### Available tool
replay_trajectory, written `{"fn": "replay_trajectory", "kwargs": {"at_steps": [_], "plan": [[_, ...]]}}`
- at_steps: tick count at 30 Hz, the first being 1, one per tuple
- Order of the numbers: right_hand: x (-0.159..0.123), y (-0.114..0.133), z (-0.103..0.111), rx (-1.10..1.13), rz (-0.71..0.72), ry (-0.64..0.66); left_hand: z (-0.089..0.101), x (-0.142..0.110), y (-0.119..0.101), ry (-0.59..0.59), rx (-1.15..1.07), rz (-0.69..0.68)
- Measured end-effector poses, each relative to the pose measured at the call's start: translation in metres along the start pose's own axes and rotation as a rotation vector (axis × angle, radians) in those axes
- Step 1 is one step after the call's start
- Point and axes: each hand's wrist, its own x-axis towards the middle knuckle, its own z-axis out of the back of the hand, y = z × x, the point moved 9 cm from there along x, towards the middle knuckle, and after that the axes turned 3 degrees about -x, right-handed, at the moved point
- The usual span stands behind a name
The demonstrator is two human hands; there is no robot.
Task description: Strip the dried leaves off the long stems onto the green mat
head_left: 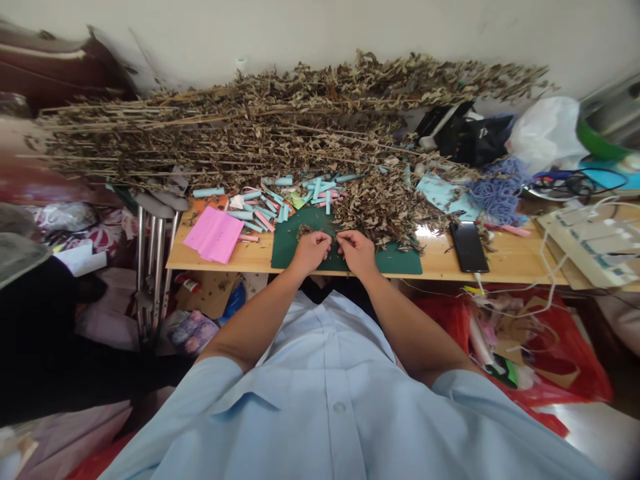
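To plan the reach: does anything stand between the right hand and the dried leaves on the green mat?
Nothing visible does. The right hand is over the green mat, just below the dried leaves, with only bare mat between them.

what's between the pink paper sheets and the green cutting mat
In the head view, a short pink paper roll lies on the wooden tabletop between the pink paper sheets and the green cutting mat; the rest of that stretch is bare wood.

I'm getting bright, flat light, with glare flaring on the wooden tabletop [425, 233], soft shadows forming beneath the right hand [357, 252], and the frame's edges stretching and smearing.
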Motion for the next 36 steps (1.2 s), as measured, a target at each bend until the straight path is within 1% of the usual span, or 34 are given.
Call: {"fn": "replay_trajectory", "kwargs": {"at_steps": [4, 8, 11, 14, 19, 22, 27, 30, 36], "plan": [[-0.003, 0.008, -0.002, 0.006, 0.045, 0.027, -0.001, 0.002, 0.004, -0.005, -0.049, 0.047], [-0.004, 0.01, -0.001, 0.021, 0.065, 0.012, -0.004, 0.003, 0.009, 0.022, -0.053, 0.068], [-0.004, 0.011, -0.002, 0.009, 0.086, 0.031, -0.006, 0.002, 0.011, 0.032, -0.095, 0.078], [-0.004, 0.009, -0.005, 0.013, 0.094, 0.056, -0.006, 0.001, 0.011, 0.034, -0.125, 0.081], [-0.002, 0.001, -0.011, 0.008, 0.116, 0.079, -0.008, -0.002, 0.01, 0.055, -0.073, 0.068], [-0.002, 0.001, -0.011, 0.008, 0.127, 0.072, -0.008, -0.003, 0.009, 0.058, -0.058, 0.072], [-0.001, 0.004, -0.001, 0.031, 0.077, 0.008, -0.008, -0.005, 0.006, 0.039, -0.045, 0.07], [-0.002, 0.005, -0.001, 0.017, 0.056, 0.008, -0.009, -0.004, 0.006, 0.044, -0.052, 0.068], [-0.007, 0.011, -0.011, -0.095, 0.171, 0.084, -0.012, -0.004, 0.005, 0.082, -0.049, 0.07]]}}
